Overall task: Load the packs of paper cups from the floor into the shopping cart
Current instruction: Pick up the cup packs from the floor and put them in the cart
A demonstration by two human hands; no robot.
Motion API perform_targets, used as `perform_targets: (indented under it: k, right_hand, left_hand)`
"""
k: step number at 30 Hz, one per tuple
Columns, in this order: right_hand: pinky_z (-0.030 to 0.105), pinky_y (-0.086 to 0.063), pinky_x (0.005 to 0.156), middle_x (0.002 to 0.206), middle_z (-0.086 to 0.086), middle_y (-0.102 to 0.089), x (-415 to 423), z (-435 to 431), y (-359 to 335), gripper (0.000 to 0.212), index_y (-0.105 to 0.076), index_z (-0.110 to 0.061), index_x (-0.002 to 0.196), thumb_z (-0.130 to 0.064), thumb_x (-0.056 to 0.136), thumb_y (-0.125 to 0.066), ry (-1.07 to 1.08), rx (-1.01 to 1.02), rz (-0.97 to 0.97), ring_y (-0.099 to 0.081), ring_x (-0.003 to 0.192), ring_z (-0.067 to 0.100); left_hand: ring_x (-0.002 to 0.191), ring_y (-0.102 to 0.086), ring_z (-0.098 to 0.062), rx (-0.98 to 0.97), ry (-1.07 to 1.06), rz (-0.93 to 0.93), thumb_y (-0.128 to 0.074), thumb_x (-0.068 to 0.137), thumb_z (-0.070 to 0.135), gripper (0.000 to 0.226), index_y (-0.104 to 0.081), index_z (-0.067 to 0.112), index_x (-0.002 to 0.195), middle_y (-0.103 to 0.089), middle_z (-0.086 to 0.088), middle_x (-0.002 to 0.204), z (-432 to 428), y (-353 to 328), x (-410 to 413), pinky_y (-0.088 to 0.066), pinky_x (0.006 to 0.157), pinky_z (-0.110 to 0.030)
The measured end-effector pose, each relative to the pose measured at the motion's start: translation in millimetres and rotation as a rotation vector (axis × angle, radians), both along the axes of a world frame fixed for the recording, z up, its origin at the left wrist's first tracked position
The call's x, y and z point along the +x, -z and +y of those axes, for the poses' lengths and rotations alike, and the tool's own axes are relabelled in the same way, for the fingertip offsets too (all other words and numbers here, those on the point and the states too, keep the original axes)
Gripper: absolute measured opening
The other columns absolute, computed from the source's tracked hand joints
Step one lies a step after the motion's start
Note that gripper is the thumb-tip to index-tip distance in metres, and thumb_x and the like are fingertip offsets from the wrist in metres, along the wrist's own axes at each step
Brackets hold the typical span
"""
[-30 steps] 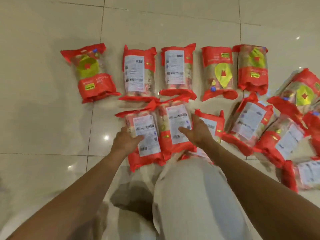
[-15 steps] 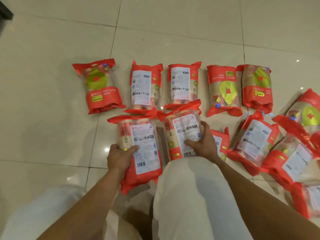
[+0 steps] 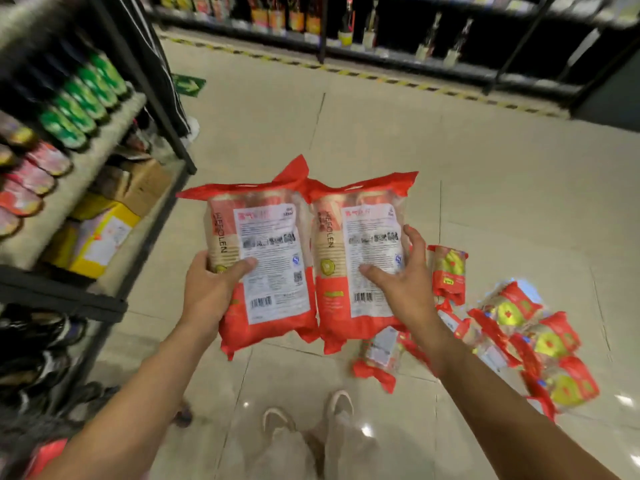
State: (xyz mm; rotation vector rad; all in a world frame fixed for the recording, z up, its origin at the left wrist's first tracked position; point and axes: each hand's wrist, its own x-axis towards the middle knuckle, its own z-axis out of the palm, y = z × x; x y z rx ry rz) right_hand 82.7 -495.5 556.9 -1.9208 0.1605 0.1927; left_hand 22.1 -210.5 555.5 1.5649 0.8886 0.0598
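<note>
Red-edged cup packs side by side above the tiled floor (image 3: 485, 174): left hand (image 3: 207, 289) closed on left pack (image 3: 266, 258), right hand (image 3: 401, 282) clasping right pack (image 3: 360, 251); more packs (image 3: 533, 341) lying below at right

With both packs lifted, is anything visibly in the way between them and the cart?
No cart is in view, so the path cannot be judged. The left hand and right hand each hold a pack: left pack, right pack. Open floor lies ahead; shelves stand left.

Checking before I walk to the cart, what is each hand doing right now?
Left hand: closed on the left pack of paper cups, thumb across its label.
Right hand: closed on the right pack of paper cups, fingers round its edge.
</note>
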Motion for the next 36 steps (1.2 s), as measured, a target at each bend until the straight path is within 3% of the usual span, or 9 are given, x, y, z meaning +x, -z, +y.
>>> perform_targets:
  k: [2,5,7,11,16,20,27,33,36]
  right_hand:
    - [0.039,-0.055,0.097,0.132,-0.014,-0.062,-15.9,15.2,-62.3,0.096,-0.029,-0.028,0.148,-0.020,0.072,-0.087,-0.046,0.034,-0.047,-0.067,0.110,0.006]
    - [0.031,-0.056,0.093,0.132,-0.007,-0.063,-44.0,45.2,-134.2,0.091,-0.032,-0.031,0.145,-0.015,0.074,-0.086,-0.118,0.102,-0.132,-0.069,0.104,0.004]
    - [0.026,-0.056,0.089,0.125,-0.012,-0.065,-63.9,69.0,-168.0,0.089,-0.033,-0.035,0.142,-0.011,0.074,-0.085,-0.197,0.152,-0.184,-0.069,0.097,-0.001]
    - [0.032,-0.054,0.089,0.113,-0.025,-0.063,-114.7,120.2,-203.9,0.086,-0.036,-0.037,0.139,-0.010,0.074,-0.085,-0.442,0.270,-0.190,-0.067,0.089,-0.011]
    - [0.050,-0.058,0.091,0.122,-0.006,-0.069,-205.0,184.4,-205.2,0.088,-0.037,-0.041,0.140,-0.007,0.074,-0.084,-0.783,0.367,-0.080,-0.073,0.098,0.012]
    - [0.020,-0.059,0.070,0.126,-0.002,-0.066,-281.8,222.4,-209.5,0.087,-0.039,-0.035,0.140,0.000,0.074,-0.084,-0.983,0.421,-0.022,-0.072,0.093,0.003]
    - [0.017,-0.058,0.069,0.117,-0.018,-0.065,-377.5,290.9,-208.4,0.087,-0.037,-0.040,0.137,-0.004,0.074,-0.085,-1.153,0.378,0.026,-0.070,0.090,-0.004]
    - [0.045,-0.061,0.083,0.119,-0.005,-0.070,-428.7,356.0,-180.5,0.086,-0.041,-0.038,0.138,-0.008,0.072,-0.087,-1.125,0.266,0.005,-0.073,0.095,0.012]
    - [0.050,-0.060,0.084,0.123,-0.006,-0.069,-439.8,391.3,-169.6,0.086,-0.041,-0.044,0.137,-0.013,0.071,-0.087,-1.085,0.210,-0.006,-0.072,0.097,0.013]
  left_hand:
    - [0.090,-0.076,-0.023,0.024,-0.021,-0.053,-0.088,0.064,0.030,0.058,-0.064,0.016,0.115,-0.077,-0.003,0.105,15.8,-66.9,-26.1,-0.061,0.079,-0.040]
    - [0.091,-0.077,-0.022,0.076,-0.081,-0.140,-0.087,0.060,0.036,0.056,-0.065,0.026,0.111,-0.078,0.000,0.106,36.1,-151.2,-77.1,-0.060,0.082,-0.042]
    - [0.091,-0.076,-0.023,0.119,-0.180,-0.190,-0.087,0.061,0.033,0.052,-0.065,0.027,0.108,-0.078,-0.001,0.106,45.2,-195.3,-121.6,-0.059,0.082,-0.042]
    - [0.088,-0.076,-0.022,0.199,-0.431,-0.211,-0.086,0.060,0.031,0.054,-0.064,0.021,0.109,-0.078,-0.002,0.102,54.0,-247.5,-233.3,-0.060,0.079,-0.041]
    - [0.086,-0.077,-0.019,0.262,-0.733,-0.115,-0.089,0.071,0.027,0.047,-0.063,0.025,0.111,-0.078,0.000,0.103,43.7,-263.6,-392.0,-0.062,0.077,-0.041]
    - [0.085,-0.077,-0.023,0.290,-0.933,-0.057,-0.089,0.068,0.033,0.050,-0.061,0.025,0.108,-0.077,-0.004,0.103,32.1,-267.4,-493.1,-0.062,0.076,-0.043]
    - [0.071,-0.079,-0.023,0.189,-1.109,-0.083,-0.083,0.079,0.025,0.046,-0.057,0.017,0.117,-0.077,-0.009,0.099,48.7,-243.4,-599.5,-0.062,0.059,-0.038]
    - [0.078,-0.079,-0.029,0.072,-1.098,-0.121,-0.085,0.077,0.027,0.053,-0.057,0.015,0.121,-0.078,-0.012,0.103,118.5,-202.4,-663.6,-0.065,0.071,-0.050]
    - [0.080,-0.079,-0.031,0.005,-1.095,-0.134,-0.089,0.068,0.034,0.061,-0.060,0.015,0.118,-0.079,-0.012,0.101,159.3,-184.5,-683.0,-0.064,0.075,-0.054]
